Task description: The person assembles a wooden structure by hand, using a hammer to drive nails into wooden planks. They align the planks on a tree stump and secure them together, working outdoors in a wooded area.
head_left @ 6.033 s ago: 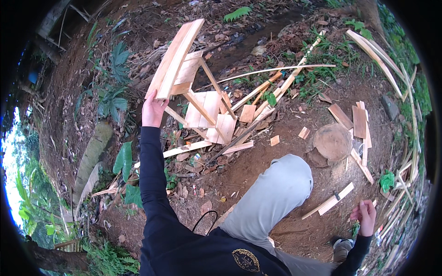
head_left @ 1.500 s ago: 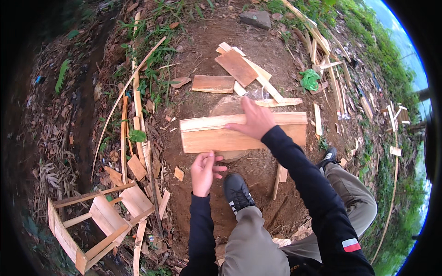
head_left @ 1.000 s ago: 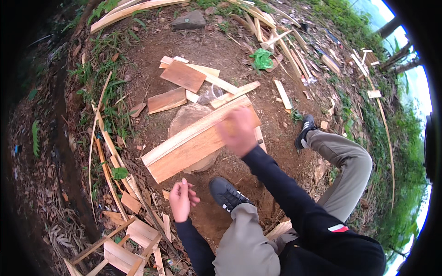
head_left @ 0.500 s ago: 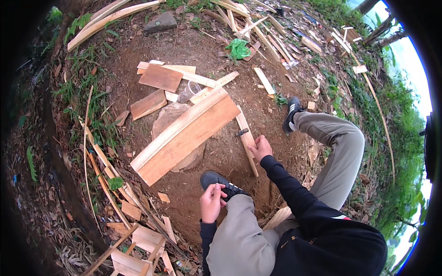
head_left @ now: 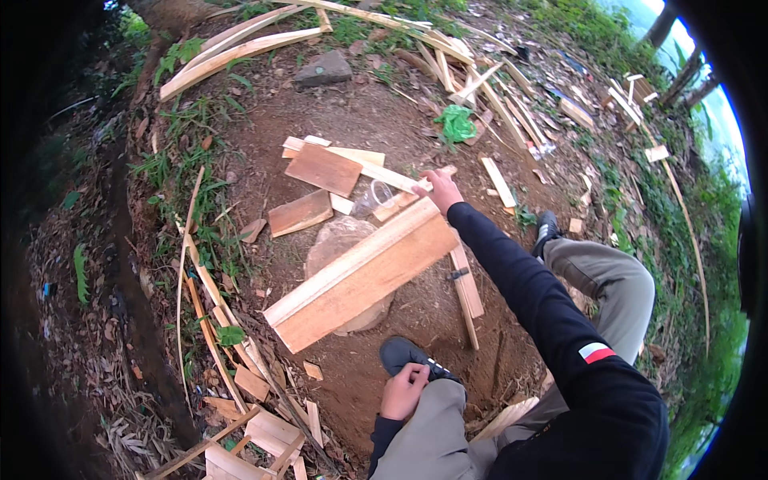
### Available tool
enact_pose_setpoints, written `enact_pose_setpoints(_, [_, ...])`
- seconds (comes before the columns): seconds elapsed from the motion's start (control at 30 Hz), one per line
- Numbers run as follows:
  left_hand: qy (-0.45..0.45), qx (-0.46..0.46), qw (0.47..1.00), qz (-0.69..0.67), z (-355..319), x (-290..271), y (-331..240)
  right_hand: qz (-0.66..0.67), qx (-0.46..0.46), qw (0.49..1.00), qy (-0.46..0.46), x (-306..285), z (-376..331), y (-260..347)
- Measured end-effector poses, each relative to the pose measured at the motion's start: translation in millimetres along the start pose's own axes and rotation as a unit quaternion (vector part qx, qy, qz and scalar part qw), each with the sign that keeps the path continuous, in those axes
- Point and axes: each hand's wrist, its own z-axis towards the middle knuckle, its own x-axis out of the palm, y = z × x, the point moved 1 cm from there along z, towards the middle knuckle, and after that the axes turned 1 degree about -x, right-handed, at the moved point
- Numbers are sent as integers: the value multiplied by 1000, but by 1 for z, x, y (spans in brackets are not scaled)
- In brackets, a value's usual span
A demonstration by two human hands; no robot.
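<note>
My right hand (head_left: pixel 440 192) reaches out past the far end of a joined pair of boards (head_left: pixel 364 276) lying across a flat stump (head_left: pixel 340 240). Its fingers are stretched over the ends of light wood strips (head_left: pixel 392 206); whether they touch them I cannot tell. Close to my left knee, my left hand (head_left: pixel 404 392) is closed with thumb and fingers together, and anything inside is hidden. A hammer (head_left: pixel 458 274) with a small dark head lies by a narrow board (head_left: pixel 470 292) right of the stump.
Short brown boards (head_left: pixel 324 170) lie beyond the stump beside a clear plastic piece (head_left: pixel 376 194). Further off are a grey stone (head_left: pixel 322 70), a green plastic bag (head_left: pixel 456 124) and scattered timber (head_left: pixel 500 96). Long strips (head_left: pixel 212 280) and a wooden frame (head_left: pixel 272 436) lie to the left.
My right hand has moved from beside the hammer, forward to the far end of the joined boards. My left hand stays closed near the knee. The view has shifted, moving the scene rightward and down.
</note>
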Motion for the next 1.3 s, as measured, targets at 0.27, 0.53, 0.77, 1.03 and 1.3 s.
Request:
enact_pose_setpoints(0.27, [-7, -17, 1000, 1, -1, 3, -5, -220, -74, 967, 102, 30, 32, 4])
enact_pose_setpoints(0.53, [-3, -14, 1000, -19, 0, 0, -3, -188, -172, 965, 65, -45, 88, 29])
enact_pose_setpoints(0.77, [-8, -5, 988, -157, -3, -11, 21, -75, -136, 988, -25, -146, 103, 92])
enact_pose_setpoints(1.03, [-379, 61, 868, -316, -21, -103, 19, 279, 44, 947, 153, -249, -16, 109])
enact_pose_setpoints(1.3, [-492, 159, 812, -270, -3, -143, 3, 314, 135, 850, 400, -195, -77, 106])
